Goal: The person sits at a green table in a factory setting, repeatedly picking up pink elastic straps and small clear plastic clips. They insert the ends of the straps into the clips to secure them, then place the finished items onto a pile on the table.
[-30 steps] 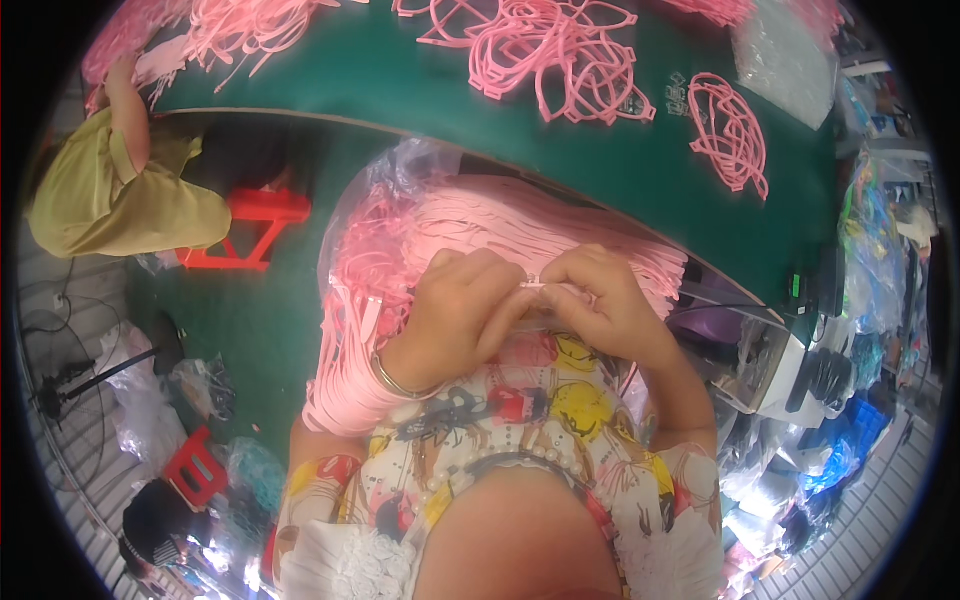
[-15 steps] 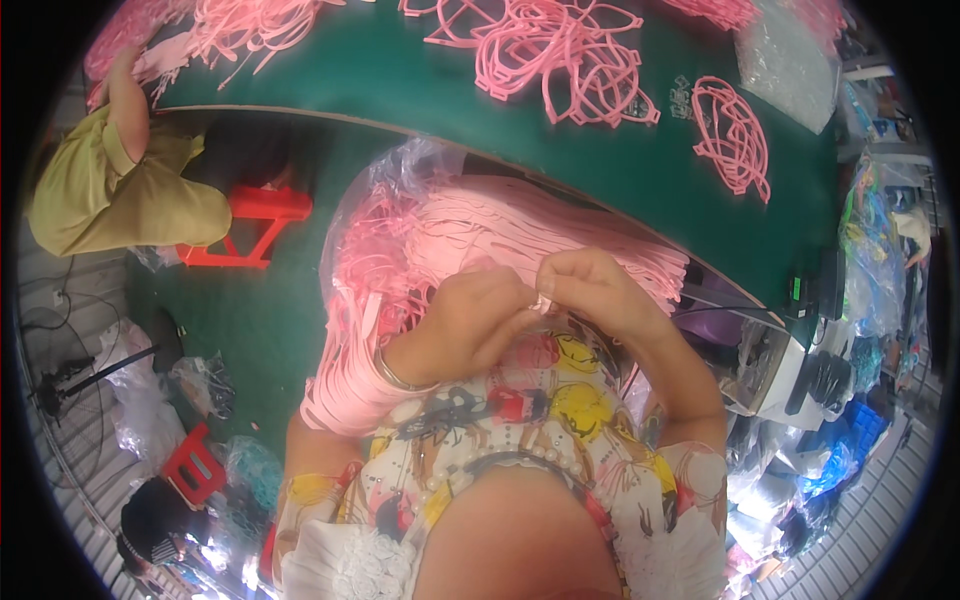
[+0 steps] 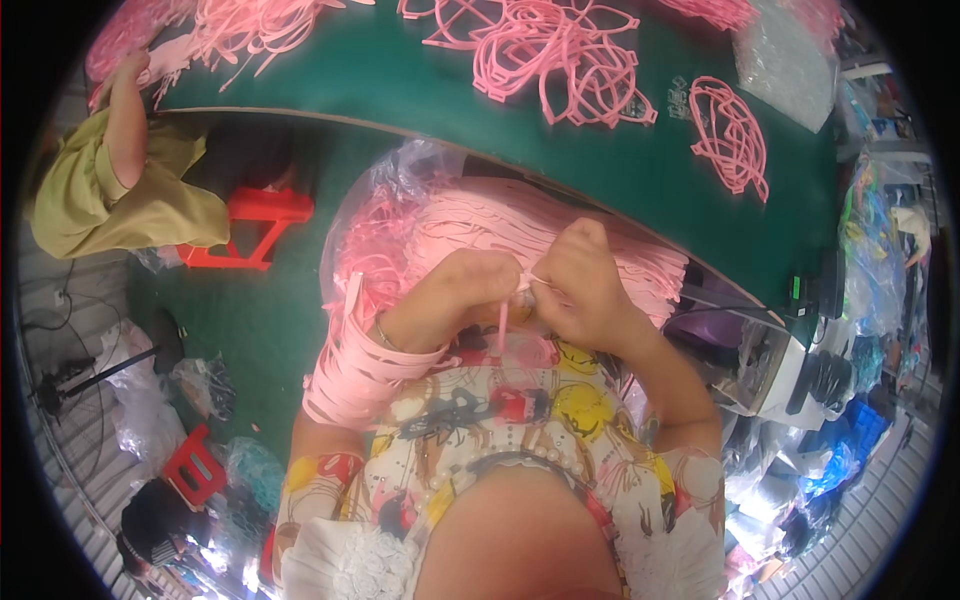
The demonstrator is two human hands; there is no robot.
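At frame centre, the left hand [image 3: 470,285] and right hand [image 3: 585,290] pinch a thin pink strip [image 3: 503,325] between narrowed fingertips, exact grip hard to make out, while pink strap loops [image 3: 350,380] ring the left arm [image 3: 318,448], presumably leaving both hands free.

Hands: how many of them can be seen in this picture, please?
3: the person's left hand and right hand, together at a pink strip, and a co-worker's hand at upper left. Another may be hidden.

Both hands [image 3: 468,285] [image 3: 582,285] close together, fingers curled
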